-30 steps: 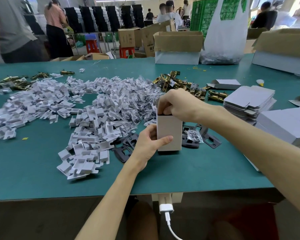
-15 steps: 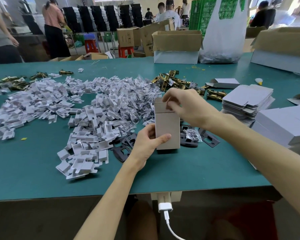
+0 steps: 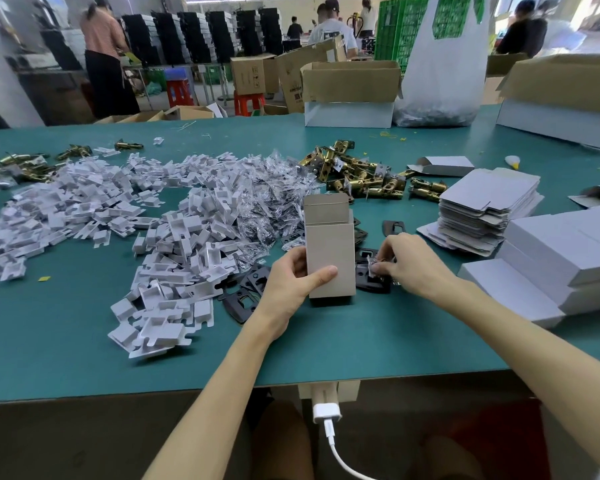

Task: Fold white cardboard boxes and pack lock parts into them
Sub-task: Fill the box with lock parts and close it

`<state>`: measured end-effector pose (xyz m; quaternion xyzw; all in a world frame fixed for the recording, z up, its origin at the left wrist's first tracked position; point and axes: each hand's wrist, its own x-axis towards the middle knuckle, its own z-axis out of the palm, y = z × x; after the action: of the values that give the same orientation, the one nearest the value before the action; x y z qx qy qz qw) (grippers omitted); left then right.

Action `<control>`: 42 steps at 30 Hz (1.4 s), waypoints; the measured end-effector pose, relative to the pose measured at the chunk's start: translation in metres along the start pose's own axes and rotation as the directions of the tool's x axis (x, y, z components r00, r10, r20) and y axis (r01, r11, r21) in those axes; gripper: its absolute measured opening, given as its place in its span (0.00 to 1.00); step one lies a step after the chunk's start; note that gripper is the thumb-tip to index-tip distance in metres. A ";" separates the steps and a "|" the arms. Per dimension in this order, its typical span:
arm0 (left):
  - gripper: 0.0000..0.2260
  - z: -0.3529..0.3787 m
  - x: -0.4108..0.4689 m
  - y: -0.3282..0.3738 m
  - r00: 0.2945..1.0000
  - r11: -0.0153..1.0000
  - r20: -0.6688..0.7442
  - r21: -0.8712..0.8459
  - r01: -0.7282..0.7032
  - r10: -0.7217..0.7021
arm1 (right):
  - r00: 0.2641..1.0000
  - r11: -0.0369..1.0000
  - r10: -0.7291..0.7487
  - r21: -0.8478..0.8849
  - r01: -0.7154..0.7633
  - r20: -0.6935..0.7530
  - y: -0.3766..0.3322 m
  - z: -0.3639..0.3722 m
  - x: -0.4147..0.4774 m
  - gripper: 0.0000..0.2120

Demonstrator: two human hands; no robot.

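Right fingers pinch a clear packet; left hand grips box.

The white box stands upright, top flap open, just beside black plates and a clear packet.

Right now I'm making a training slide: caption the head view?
Left hand holds an upright open-topped box on the green table; right hand pinches a small plastic packet beside it.
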<state>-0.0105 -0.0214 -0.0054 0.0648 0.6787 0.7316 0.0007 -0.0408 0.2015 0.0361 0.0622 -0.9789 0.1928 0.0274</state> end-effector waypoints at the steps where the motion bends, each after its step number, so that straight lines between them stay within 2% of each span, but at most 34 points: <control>1: 0.19 0.000 0.000 0.000 1.000 1.000 -0.001 -0.001 0.001 -0.001 | 1.000 1.000 0.011 0.014 -0.011 -0.004 0.000 -0.002 0.000 0.09; 3: 0.19 -0.001 0.000 0.000 1.000 1.000 0.000 -0.002 0.002 -0.002 | 0.998 0.996 0.026 0.090 -0.021 -0.051 -0.004 -0.010 0.000 0.09; 5: 0.19 -0.001 0.000 0.000 1.000 1.000 0.002 0.003 0.002 -0.002 | 0.986 0.966 0.026 0.257 0.018 -0.163 -0.011 -0.023 0.000 0.08; 8: 0.20 -0.001 0.001 -0.001 1.000 1.000 0.001 0.005 0.005 -0.005 | 0.936 0.857 0.011 0.485 0.173 -0.353 -0.034 -0.048 0.000 0.10; 12: 0.19 -0.001 0.001 -0.001 1.000 1.000 -0.004 -0.002 0.014 -0.014 | 0.875 0.746 -0.096 0.547 0.379 -0.475 -0.070 -0.067 0.000 0.12; 14: 0.19 -0.001 0.000 0.000 1.000 1.000 -0.001 -0.009 0.020 -0.020 | 0.856 0.762 -0.188 0.479 0.436 -0.481 -0.085 -0.064 0.002 0.11; 16: 0.19 -0.001 0.000 0.001 1.000 1.000 0.001 -0.014 0.020 -0.020 | 0.845 0.849 -0.284 0.291 0.441 -0.453 -0.094 -0.054 0.006 0.07; 18: 0.19 -0.001 -0.001 0.001 1.000 1.000 0.006 -0.017 0.019 -0.019 | 0.860 0.895 -0.318 0.172 0.411 -0.399 -0.095 -0.043 0.010 0.03; 21: 0.19 -0.001 -0.001 0.002 1.000 1.000 0.012 -0.024 0.018 -0.018 | 0.878 0.922 -0.324 0.091 0.377 -0.352 -0.091 -0.031 0.010 0.04; 25: 0.20 -0.001 -0.001 0.001 1.000 0.999 0.009 -0.030 0.018 -0.018 | 0.864 0.921 -0.367 -0.002 0.390 -0.346 -0.083 -0.028 0.010 0.10; 29: 0.20 0.000 0.000 0.001 1.000 1.000 0.005 -0.014 0.017 -0.017 | 0.871 0.907 -0.422 -0.120 0.404 -0.252 -0.075 -0.027 0.012 0.15; 33: 0.20 -0.001 0.000 0.001 1.000 1.000 0.000 0.005 0.020 -0.020 | 0.885 0.878 -0.424 -0.329 0.348 -0.195 -0.075 -0.025 0.014 0.20; 35: 0.21 -0.001 -0.001 0.001 1.000 1.000 -0.003 0.004 0.025 -0.025 | 0.871 0.861 -0.426 -0.407 0.306 -0.244 -0.075 -0.023 0.014 0.19; 38: 0.21 -0.001 0.000 0.000 1.000 1.000 -0.006 0.003 0.026 -0.026 | 0.822 0.854 -0.461 -0.419 0.309 -0.335 -0.078 -0.021 0.008 0.10; 40: 0.21 -0.002 0.000 0.000 1.000 1.000 -0.007 0.003 0.025 -0.025 | 0.803 0.838 -0.501 -0.412 0.357 -0.324 -0.080 -0.021 0.003 0.09; 42: 0.21 -0.002 0.001 -0.001 1.000 1.000 -0.002 0.010 0.018 -0.018 | 0.821 0.830 -0.506 -0.408 0.380 -0.263 -0.081 -0.021 0.001 0.11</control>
<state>-0.0117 -0.0230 -0.0066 0.0579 0.6829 0.7281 0.0061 -0.0303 0.1350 0.0856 0.2493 -0.9323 0.0184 0.2613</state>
